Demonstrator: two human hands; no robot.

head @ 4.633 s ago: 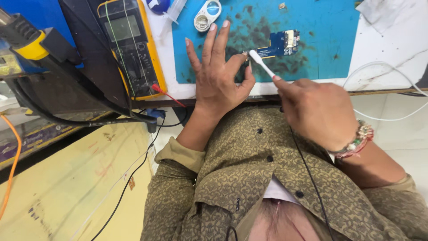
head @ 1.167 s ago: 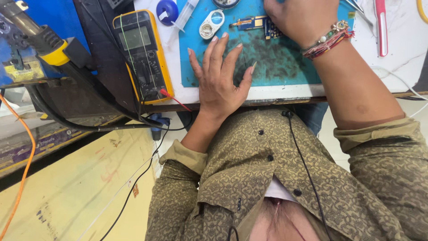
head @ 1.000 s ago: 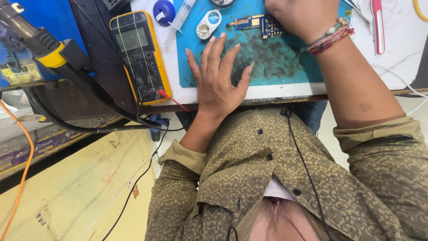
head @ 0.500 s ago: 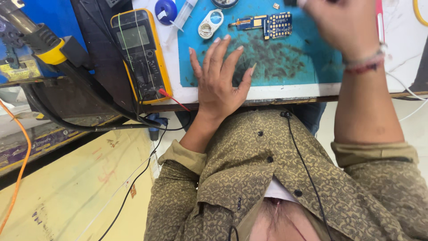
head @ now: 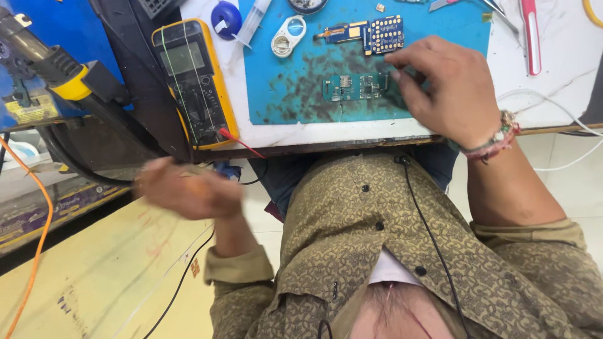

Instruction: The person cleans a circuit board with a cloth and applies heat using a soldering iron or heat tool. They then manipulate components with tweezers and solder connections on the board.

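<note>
One screen and one label beside the blue work mat (head: 295,94)

Left of the mat lies a yellow-cased multimeter (head: 195,85), and its screen (head: 180,59) is a pale grey-green rectangle in the upper part of the dark face (it looks blank from here). Far left of the mat, past the multimeter, a small yellowish label (head: 28,110) sits on a blue surface; it is rectangular, with dark print too small to make out.

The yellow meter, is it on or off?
Looks off: the meter lies flat beside the blue mat, and its screen shows no digits.
</note>
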